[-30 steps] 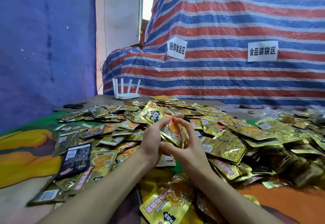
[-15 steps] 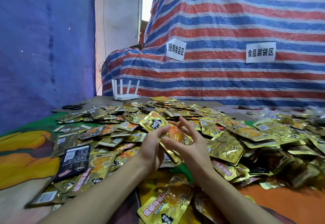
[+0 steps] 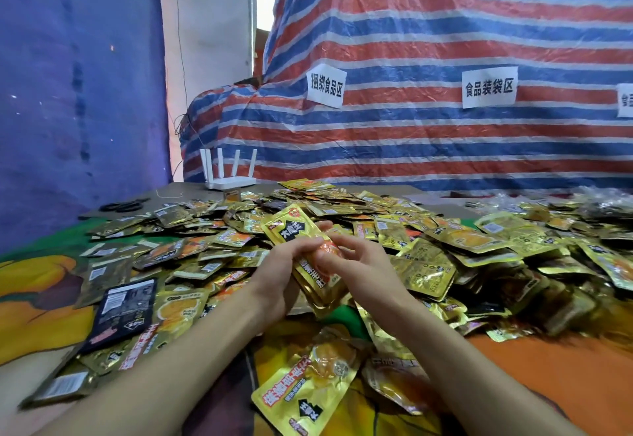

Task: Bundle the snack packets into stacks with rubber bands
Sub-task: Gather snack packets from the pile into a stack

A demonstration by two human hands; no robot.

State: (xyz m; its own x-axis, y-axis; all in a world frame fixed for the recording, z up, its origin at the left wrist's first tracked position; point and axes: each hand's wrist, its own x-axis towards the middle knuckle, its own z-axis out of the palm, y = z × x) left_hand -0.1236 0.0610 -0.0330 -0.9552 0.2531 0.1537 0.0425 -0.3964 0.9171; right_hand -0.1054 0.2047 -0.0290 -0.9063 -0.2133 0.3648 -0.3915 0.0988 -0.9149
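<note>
- A table under a bright printed cloth (image 3: 555, 377) stands in front of a red, white and blue striped tarpaulin (image 3: 445, 41) that has paper signs (image 3: 488, 88) fixed to it.
- The stack of snack packets (image 3: 294, 230) is held tilted just above the middle of the table, with its far end pointing up and away.
- The left hand (image 3: 277, 274) wraps the stack from the left, its fingers curled over the top face. The right hand (image 3: 366, 264) closes on it from the right, thumb and fingertips pinching near the middle.
- The stack is probably light, but the foil looks slick and the filling soft, so the packets are likely to slide and fan apart.
- The best hold is probably across the waist, squeezing the faces together with the edges squared. That is also where a band would sit most securely.
- Loose packets (image 3: 424, 267) lie heaped all around the hands.
- No rubber band can be made out. The orange patch under the fingers may be print or a band.
- The hands hide the stack's near end, and the number of packets in it cannot be counted.
- The dark loops (image 3: 123, 205) at the far left edge could be scissors or bands.
</note>
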